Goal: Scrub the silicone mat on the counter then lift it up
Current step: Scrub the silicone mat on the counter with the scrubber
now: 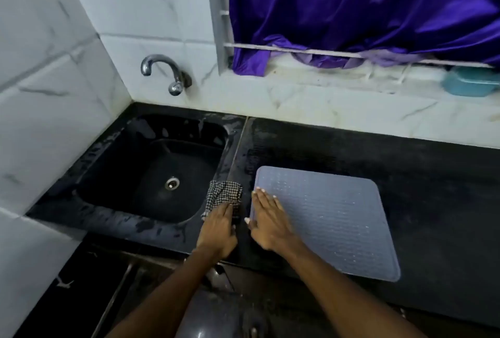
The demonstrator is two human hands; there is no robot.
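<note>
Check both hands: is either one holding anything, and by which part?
Left hand grips the black-and-white checked cloth at its near end, by the sink edge. Right hand holds nothing: it lies flat on the grey-blue studded silicone mat, at its left edge.

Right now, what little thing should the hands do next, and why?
Probably bring the checked cloth over onto the silicone mat and begin rubbing. The left hand rests on the cloth at the sink's edge, beside the mat, not on it. The right hand lies flat on the mat's left edge, so it seems ready to keep the mat from sliding.
</note>
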